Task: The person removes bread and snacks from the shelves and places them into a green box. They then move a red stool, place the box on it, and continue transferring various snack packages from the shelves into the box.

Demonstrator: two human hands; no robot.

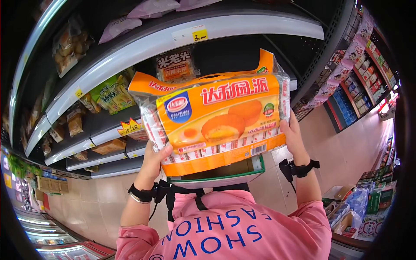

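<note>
A large orange packet of Daliyuan pies (223,117) is held up in front of the shelves, its printed front facing me. My left hand (155,159) grips its lower left edge, the thumb lying on the front. On the right edge, my right hand (293,133) is closed round the packet, thumb on the front. Both hands' other fingers are mostly hidden behind it. Below the packet, close to my body, an open box with a green rim (216,178) partly shows.
Curved shelves (125,52) hold a clear snack packet (177,65), a green snack bag (113,94) and other bagged goods. A second rack (368,78) stands at the right. Stacked packs (356,203) lie at the lower right; cartons (52,184) stand at the left on the tiled floor (86,203).
</note>
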